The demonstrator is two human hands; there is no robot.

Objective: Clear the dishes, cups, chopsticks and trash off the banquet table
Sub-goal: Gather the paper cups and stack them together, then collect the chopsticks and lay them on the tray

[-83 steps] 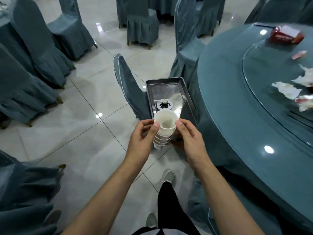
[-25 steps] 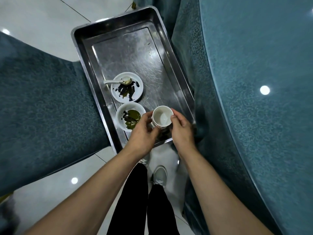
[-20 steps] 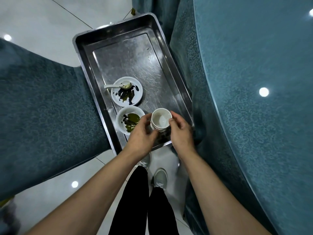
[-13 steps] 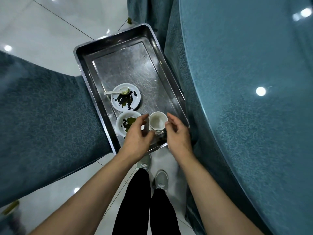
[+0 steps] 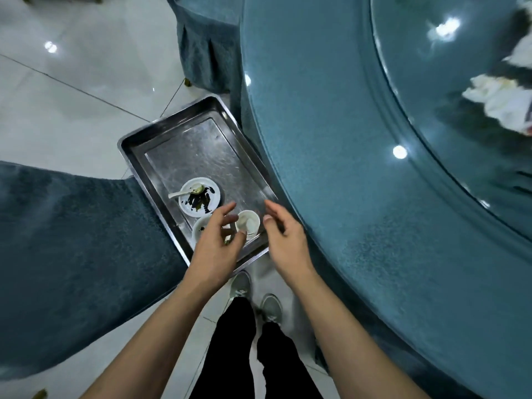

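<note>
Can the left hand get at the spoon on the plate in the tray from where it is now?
Probably yes. The left hand is open and holds nothing, and the spoon lies exposed on the plate just beyond it in the tray. Nothing stands between them; the cup stack sits off to the right.

White cups (image 5: 247, 222) stand upright on the steel tray (image 5: 198, 145), beside two soiled dishes (image 5: 199, 197).
</note>
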